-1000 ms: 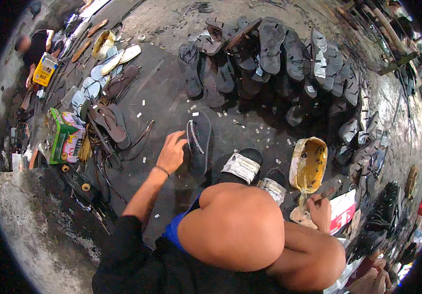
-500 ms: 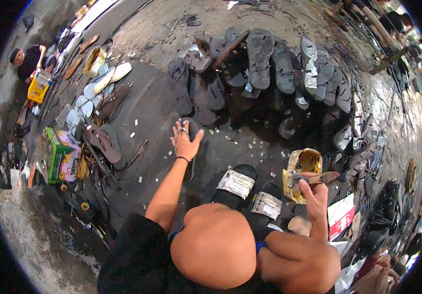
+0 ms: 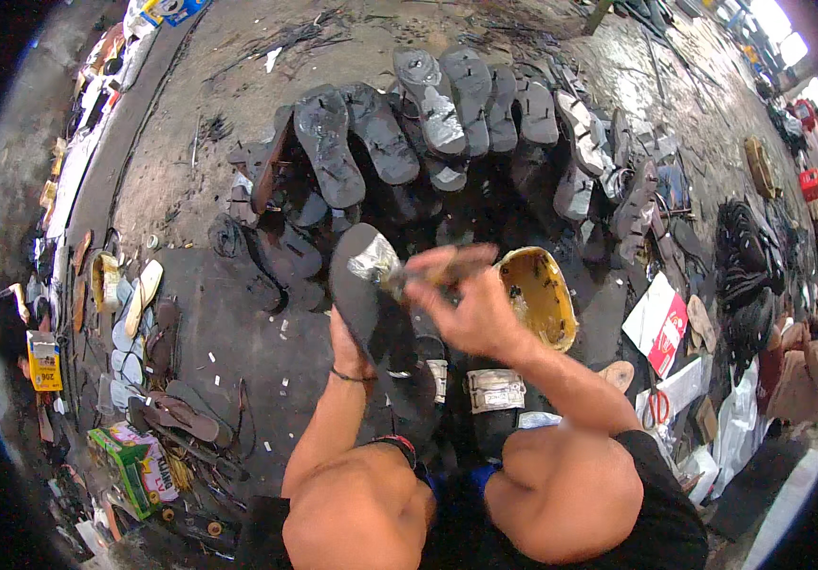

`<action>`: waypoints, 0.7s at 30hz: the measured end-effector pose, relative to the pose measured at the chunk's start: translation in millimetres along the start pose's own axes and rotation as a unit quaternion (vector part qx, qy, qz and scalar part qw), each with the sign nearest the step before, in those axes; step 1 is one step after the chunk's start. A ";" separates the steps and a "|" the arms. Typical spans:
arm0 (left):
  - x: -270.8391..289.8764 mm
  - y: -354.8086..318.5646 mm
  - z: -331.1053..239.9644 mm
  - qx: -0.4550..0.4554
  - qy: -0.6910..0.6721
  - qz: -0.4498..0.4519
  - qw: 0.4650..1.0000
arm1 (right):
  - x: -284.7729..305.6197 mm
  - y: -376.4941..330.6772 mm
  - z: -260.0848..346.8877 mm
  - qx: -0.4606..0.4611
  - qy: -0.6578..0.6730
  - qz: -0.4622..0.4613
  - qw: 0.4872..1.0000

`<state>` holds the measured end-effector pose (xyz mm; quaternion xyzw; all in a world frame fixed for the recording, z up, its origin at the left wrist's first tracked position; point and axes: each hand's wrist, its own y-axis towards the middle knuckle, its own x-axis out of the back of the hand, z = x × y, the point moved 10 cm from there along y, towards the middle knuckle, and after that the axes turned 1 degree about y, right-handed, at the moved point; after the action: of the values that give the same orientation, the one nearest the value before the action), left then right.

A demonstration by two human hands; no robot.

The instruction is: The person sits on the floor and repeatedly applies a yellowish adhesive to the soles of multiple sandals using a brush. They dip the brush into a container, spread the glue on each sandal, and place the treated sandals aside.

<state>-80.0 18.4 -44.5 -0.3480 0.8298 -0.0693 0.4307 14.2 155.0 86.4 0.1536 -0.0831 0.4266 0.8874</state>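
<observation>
A: While the L hand (image 3: 347, 350) props it from behind, where exactly is the black sandal (image 3: 357, 294)?

B: Approx. centre of view, lifted off the floor (image 3: 238, 328), just beyond the person's knees (image 3: 357, 503). Held tilted, broad end up, flat face twd camera.

A: L hand state?

B: Closed on the sandal nr its L edge, dark band at the wrist. Most fingers hidden behind it, so can't tell how each one sits.

A: And R hand (image 3: 470, 309)?

B: Mostly closed: thumb & fingers pinch a dark, brush-like tool (image 3: 461, 264). Blurred, so exact type uncertain. Its L end is at or v. near a shiny, pale patch (image 3: 371, 258) on the sandal's upper end; contact can't be confirmed.

A: Nearest items?

B: Yellow container (image 3: 551, 304), open, dark specks inside, just beside the R hand. Below it, a slide w/ white strap (image 3: 497, 390) on the person's foot; second one partly hidden by the sandal.

A: Further out?

B: Far side: bank of dark soles (image 3: 326, 142), many leaning & overlapping. L: pale sandals (image 3: 144, 299), brown flip-flop (image 3: 181, 416), green pack (image 3: 129, 475), & a yellow box (image 3: 45, 361) near another person at the rim. R: white-&-red card (image 3: 658, 323), scissors w/ orange-red handles (image 3: 658, 407), plus a black heap (image 3: 746, 256), contents unclear.
</observation>
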 end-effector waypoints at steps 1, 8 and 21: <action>0.3 2.4 4.5 0.014 0.005 -0.018 1.000 | -12.2 -11.4 4.6 -0.013 0.048 0.057 0.997; -10.9 10.0 0.3 0.009 -0.055 0.030 0.998 | 11.2 -22.0 30.5 0.082 -0.042 -0.062 0.994; 16.1 -66.6 33.8 0.152 0.075 -0.088 0.982 | 21.2 -49.9 -68.7 -0.306 0.422 -0.130 0.843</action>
<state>-25.9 -35.4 -48.6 -0.3443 0.8056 -0.2582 0.4072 67.6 164.7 17.7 -0.3113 0.1940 0.2842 0.8858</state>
